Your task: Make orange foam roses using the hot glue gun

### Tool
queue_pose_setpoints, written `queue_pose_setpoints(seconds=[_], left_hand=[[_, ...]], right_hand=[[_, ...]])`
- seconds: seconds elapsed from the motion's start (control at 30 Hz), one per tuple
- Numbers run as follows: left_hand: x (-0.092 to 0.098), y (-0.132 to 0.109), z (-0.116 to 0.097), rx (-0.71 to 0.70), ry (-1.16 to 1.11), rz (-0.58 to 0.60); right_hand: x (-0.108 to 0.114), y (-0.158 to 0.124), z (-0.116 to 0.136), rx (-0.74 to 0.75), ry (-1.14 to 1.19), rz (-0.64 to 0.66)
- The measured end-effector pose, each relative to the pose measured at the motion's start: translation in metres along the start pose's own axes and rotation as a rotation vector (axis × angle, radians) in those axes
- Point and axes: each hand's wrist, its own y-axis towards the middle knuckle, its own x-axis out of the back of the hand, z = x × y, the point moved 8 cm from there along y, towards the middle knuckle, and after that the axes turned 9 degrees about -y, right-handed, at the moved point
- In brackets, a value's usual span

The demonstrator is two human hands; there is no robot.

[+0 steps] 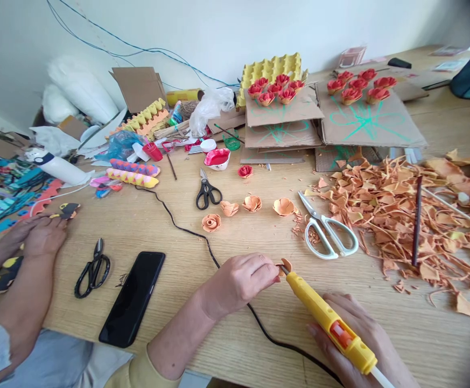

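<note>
Pinched in the fingers of my left hand (245, 277) is a small orange petal piece (286, 265). My right hand (359, 334) is wrapped round a yellow hot glue gun (315, 302), whose nozzle meets or nearly meets the petal piece. A glue stick sticks out of the gun's rear. Beyond my hands lie an orange rose (211, 222), open orange flower cups (283, 207) and a small red rose (245, 171). White-handled scissors (329, 231) rest open on the table, between the flower cups and a heap of orange scraps (388, 215).
Black scissors (93, 269), a phone (133, 299) and more black scissors (207, 191) lie leftward. A black cord (194, 231) crosses the table. Cardboard sheets (372, 121) with red flowers stand behind, near a red paint dish (217, 159). Another person's hands (44, 234) work at left.
</note>
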Motion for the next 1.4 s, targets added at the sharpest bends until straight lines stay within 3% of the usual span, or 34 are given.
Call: queue_pose_setpoints(seconds=[0.27,0.47,0.6,0.63,0.7,0.77,0.83,0.97,1.07,1.17,1.27,1.4], left_hand=[[-0.001,0.000,-0.001,-0.013,0.022,0.010],[0.004,-0.002,0.000,-0.001,0.092,-0.028],[0.004,-0.003,0.000,0.023,0.135,0.000],[0.004,-0.003,0.000,0.026,0.144,0.009],[0.004,-0.003,-0.001,0.028,0.141,0.034],[0.002,-0.001,-0.003,0.022,0.118,0.066],[0.000,0.001,-0.008,0.001,0.097,0.099],[-0.003,0.009,-0.024,-0.083,0.084,0.122],[-0.007,0.015,-0.036,-0.148,0.097,0.160],[-0.013,0.016,-0.038,-0.160,0.085,0.210],[-0.019,0.014,-0.033,-0.109,0.032,0.230],[-0.025,0.008,-0.022,0.015,-0.068,0.152]], right_hand=[[-0.002,-0.003,0.000,0.049,-0.020,0.028],[0.003,0.001,0.000,-0.007,0.050,0.004],[0.012,-0.006,-0.015,-0.109,0.201,-0.063],[0.010,-0.010,-0.020,-0.131,0.247,-0.027],[0.012,-0.019,-0.036,-0.248,0.318,-0.066],[0.008,-0.022,-0.049,-0.360,0.416,-0.016],[0.006,-0.016,-0.053,-0.437,0.527,0.010],[0.017,0.016,-0.050,-0.545,0.730,-0.168],[0.008,0.040,-0.040,-0.510,0.856,-0.117],[-0.005,0.046,-0.040,-0.510,0.835,-0.049],[-0.015,0.043,-0.041,-0.470,0.784,0.012],[-0.021,0.039,-0.038,-0.389,0.738,0.052]])
